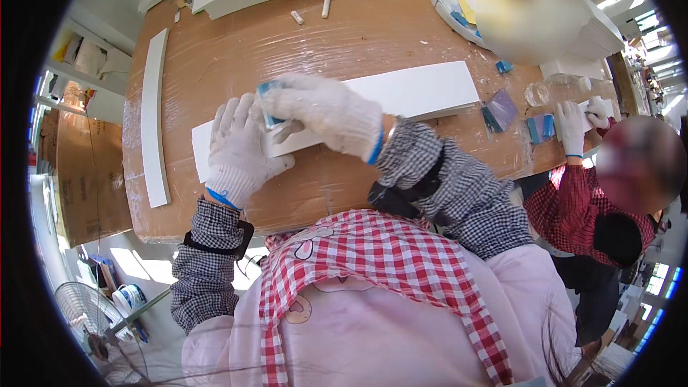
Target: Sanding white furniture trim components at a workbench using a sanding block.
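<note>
L hand [240, 150] flat, fingers spread, pinning white board [423, 89] at its left end on wrapped table [236, 43]. R hand [322, 111] fingers clamped on blue block [269, 104] atop board. Narrow white strip [153, 115] well left. Co-worker's gloved hands [580, 122] far right w/ blue pads [541, 127].

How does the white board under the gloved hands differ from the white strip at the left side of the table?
The white board lies across the table, under both hands; the white strip runs lengthwise near the left edge, untouched. The board is wider; the strip is narrow. The left hand presses the board while the right hand holds a small blue block on it. Both are white, flat and long.
</note>
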Action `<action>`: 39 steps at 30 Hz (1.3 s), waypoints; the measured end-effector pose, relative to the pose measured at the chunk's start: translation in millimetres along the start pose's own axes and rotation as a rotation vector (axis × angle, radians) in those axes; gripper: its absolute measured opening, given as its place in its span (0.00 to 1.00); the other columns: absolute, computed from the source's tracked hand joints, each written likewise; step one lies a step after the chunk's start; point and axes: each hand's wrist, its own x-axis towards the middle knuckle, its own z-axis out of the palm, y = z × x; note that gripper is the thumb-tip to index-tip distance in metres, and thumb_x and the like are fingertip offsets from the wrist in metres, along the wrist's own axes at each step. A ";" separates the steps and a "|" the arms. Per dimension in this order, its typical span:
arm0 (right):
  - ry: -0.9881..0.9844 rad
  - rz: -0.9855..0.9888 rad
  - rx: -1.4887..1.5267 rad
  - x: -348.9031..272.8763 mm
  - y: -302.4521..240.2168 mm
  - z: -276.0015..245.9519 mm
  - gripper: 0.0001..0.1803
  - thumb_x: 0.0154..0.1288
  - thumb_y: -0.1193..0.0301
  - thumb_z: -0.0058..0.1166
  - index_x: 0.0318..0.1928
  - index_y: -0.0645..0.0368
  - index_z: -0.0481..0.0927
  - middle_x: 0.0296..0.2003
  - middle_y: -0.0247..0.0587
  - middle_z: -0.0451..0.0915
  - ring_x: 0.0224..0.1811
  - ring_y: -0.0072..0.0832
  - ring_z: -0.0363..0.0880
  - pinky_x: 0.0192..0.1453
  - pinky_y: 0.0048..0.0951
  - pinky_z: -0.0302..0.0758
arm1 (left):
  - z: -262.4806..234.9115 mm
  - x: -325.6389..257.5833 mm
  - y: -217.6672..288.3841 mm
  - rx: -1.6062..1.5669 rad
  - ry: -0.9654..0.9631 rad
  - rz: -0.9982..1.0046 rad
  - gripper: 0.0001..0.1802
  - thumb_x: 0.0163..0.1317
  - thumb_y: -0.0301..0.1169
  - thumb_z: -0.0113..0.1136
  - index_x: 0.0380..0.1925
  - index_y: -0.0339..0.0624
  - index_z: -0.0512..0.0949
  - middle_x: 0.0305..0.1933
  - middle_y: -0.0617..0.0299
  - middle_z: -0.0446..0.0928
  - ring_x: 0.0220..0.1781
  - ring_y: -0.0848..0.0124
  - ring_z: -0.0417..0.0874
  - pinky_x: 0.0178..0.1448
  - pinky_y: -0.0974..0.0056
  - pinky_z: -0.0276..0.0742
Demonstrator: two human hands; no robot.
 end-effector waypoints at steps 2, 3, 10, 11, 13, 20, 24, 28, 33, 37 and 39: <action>-0.030 -0.671 -0.876 10.3 32.3 0.5 0.22 0.72 0.60 0.59 0.54 0.67 0.77 0.46 0.44 0.81 0.50 0.33 0.81 0.58 0.38 0.80 | 1.1 2.8 -10.1 -0.037 0.004 0.037 0.53 0.35 0.44 0.80 0.65 0.41 0.66 0.67 0.55 0.67 0.73 0.54 0.62 0.81 0.52 0.52; -0.017 -0.663 -0.880 9.6 39.4 -7.1 0.22 0.72 0.60 0.59 0.54 0.67 0.77 0.46 0.44 0.81 0.50 0.33 0.81 0.58 0.38 0.80 | 0.8 5.5 -10.2 -0.077 0.016 0.065 0.53 0.35 0.43 0.80 0.65 0.41 0.66 0.67 0.55 0.67 0.72 0.54 0.63 0.81 0.52 0.51; 0.395 -0.431 0.718 -84.9 11.0 -184.2 0.19 0.78 0.61 0.44 0.50 0.65 0.79 0.52 0.52 0.81 0.61 0.45 0.78 0.73 0.51 0.68 | -6.6 12.5 -5.9 -0.105 -0.071 0.058 0.54 0.35 0.40 0.80 0.65 0.39 0.67 0.68 0.50 0.68 0.74 0.51 0.63 0.81 0.51 0.52; 0.710 -0.481 0.545 -105.3 -1.6 -205.1 0.17 0.77 0.62 0.46 0.50 0.65 0.77 0.49 0.49 0.81 0.56 0.43 0.80 0.67 0.47 0.73 | -8.9 10.5 -5.7 -0.108 -0.069 0.057 0.54 0.35 0.40 0.80 0.65 0.39 0.67 0.68 0.50 0.68 0.74 0.51 0.63 0.81 0.51 0.52; 1.028 -0.534 0.347 -131.6 -16.4 -220.7 0.15 0.76 0.64 0.48 0.51 0.64 0.76 0.45 0.46 0.81 0.52 0.41 0.81 0.61 0.42 0.78 | -10.8 13.2 -3.9 -0.080 -0.088 0.079 0.53 0.34 0.41 0.80 0.64 0.39 0.67 0.68 0.49 0.67 0.73 0.51 0.63 0.80 0.50 0.53; 0.622 -0.560 0.309 -124.4 -20.3 -144.8 0.16 0.71 0.73 0.52 0.57 0.60 0.73 0.42 0.45 0.80 0.43 0.33 0.81 0.51 0.37 0.81 | -3.7 39.1 50.8 -0.197 -0.043 0.224 0.51 0.38 0.44 0.76 0.64 0.38 0.67 0.68 0.49 0.67 0.72 0.50 0.63 0.79 0.49 0.54; 0.321 -0.306 0.282 -85.5 -1.9 -80.8 0.20 0.70 0.75 0.51 0.61 0.61 0.70 0.42 0.47 0.80 0.42 0.33 0.82 0.49 0.34 0.82 | -1.7 51.9 73.3 -0.207 -0.048 0.261 0.49 0.39 0.44 0.75 0.64 0.39 0.67 0.67 0.50 0.67 0.71 0.51 0.64 0.78 0.49 0.54; 0.334 -0.159 0.034 -55.1 13.8 -80.9 0.20 0.69 0.75 0.55 0.60 0.61 0.70 0.43 0.49 0.82 0.44 0.36 0.83 0.52 0.40 0.82 | -11.4 52.4 77.7 -0.272 -0.092 0.260 0.47 0.39 0.42 0.75 0.62 0.39 0.68 0.65 0.51 0.69 0.71 0.52 0.65 0.78 0.49 0.55; 0.598 -0.261 -0.068 -82.7 -8.3 -162.8 0.15 0.68 0.71 0.59 0.50 0.62 0.72 0.37 0.39 0.82 0.38 0.24 0.82 0.46 0.29 0.81 | -7.1 51.8 76.6 -0.252 -0.042 0.268 0.46 0.39 0.41 0.75 0.61 0.38 0.69 0.63 0.51 0.70 0.69 0.52 0.66 0.77 0.49 0.56; 1.165 -0.181 -0.197 -135.6 -40.8 -210.8 0.18 0.70 0.65 0.59 0.55 0.60 0.75 0.35 0.34 0.80 0.33 0.20 0.80 0.31 0.22 0.78 | -10.8 53.1 79.1 -0.267 -0.086 0.243 0.46 0.38 0.41 0.75 0.60 0.38 0.69 0.63 0.51 0.70 0.68 0.51 0.67 0.78 0.49 0.56; 1.205 -0.140 -0.276 -151.8 -41.4 -216.9 0.21 0.68 0.62 0.61 0.55 0.62 0.75 0.35 0.34 0.80 0.31 0.18 0.78 0.30 0.20 0.76 | -8.0 52.6 78.5 -0.269 -0.072 0.246 0.46 0.38 0.41 0.75 0.60 0.38 0.69 0.64 0.51 0.70 0.69 0.51 0.67 0.78 0.49 0.56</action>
